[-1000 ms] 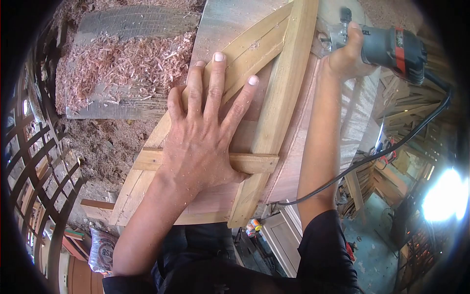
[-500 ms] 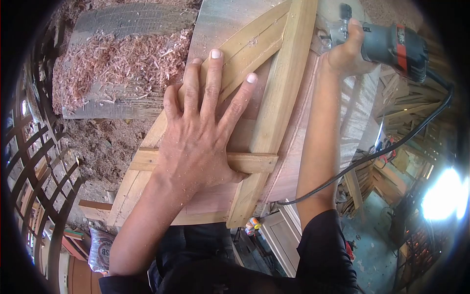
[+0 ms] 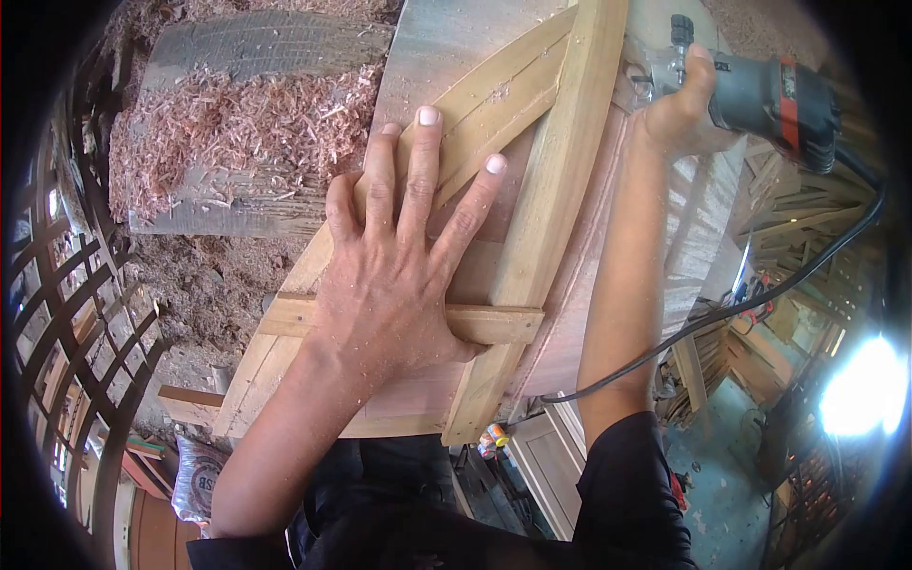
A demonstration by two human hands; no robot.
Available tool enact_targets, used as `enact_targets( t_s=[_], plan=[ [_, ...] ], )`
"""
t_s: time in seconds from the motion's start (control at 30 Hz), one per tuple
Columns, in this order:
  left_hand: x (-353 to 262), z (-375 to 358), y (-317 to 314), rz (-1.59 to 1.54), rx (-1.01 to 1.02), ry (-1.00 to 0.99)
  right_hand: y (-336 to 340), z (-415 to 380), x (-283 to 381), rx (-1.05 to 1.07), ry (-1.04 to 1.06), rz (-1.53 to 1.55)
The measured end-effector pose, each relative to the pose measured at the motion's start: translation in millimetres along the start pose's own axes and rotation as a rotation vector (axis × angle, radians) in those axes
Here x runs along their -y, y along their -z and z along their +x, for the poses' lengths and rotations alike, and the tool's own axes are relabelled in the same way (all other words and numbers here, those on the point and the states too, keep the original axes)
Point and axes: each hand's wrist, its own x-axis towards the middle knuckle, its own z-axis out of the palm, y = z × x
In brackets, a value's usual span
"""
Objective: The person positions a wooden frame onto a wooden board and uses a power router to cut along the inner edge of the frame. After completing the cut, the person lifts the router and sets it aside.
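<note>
My left hand (image 3: 389,256) lies spread over a curved wooden template frame (image 3: 546,190), its fingers on the curved strip and its palm across the short crosspiece (image 3: 499,325). Beneath the frame is a broad reddish board (image 3: 594,252). At the upper right my right hand (image 3: 684,109) is wrapped round a dark power tool (image 3: 769,100) with a red band, its thumb on the near side of the body. The tool's front end rests over the board, where its tip is hidden. A black cord (image 3: 703,332) trails from its rear and passes over my right forearm.
Reddish shavings (image 3: 237,128) cover a grey plank (image 3: 271,43) at the upper left. A lattice (image 3: 71,313) stands along the left edge. Wood scraps (image 3: 798,214) lie at the right, near a bright light (image 3: 863,388). A printed sack (image 3: 198,480) is at the lower left.
The whole view has shifted slightly, so the board, frame and tool appear a little further right and lower. Both hands keep the same hold.
</note>
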Motion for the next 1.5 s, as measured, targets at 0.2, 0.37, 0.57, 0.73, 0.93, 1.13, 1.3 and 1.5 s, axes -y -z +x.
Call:
enact_targets(
  t_s=[0.2,0.37,0.57,0.73,0.93,1.13,1.3,1.5],
  plan=[
    [0,1,3,0.045,0.036,-0.007,3,3,-3,0.02,-0.028,-0.01],
    [-1,2,5,0.062,0.072,0.005,4,7,-11,0.027,-0.052,0.009],
    [-1,3,6,0.061,0.094,0.011,-1,6,-5,0.011,-0.041,0.029],
    [-1,3,5,0.04,0.095,0.017,0,7,-7,0.021,-0.067,-0.009],
    [0,3,5,0.037,0.106,0.015,-2,10,-14,0.028,-0.026,0.02],
    [0,3,7,0.019,0.108,0.016,-6,10,-12,0.008,-0.043,-0.017],
    [-1,3,7,0.043,0.122,0.018,-7,12,-9,0.03,-0.06,-0.049],
    [0,4,8,0.037,0.115,0.016,-7,14,-14,0.039,-0.07,-0.049]
  ],
)
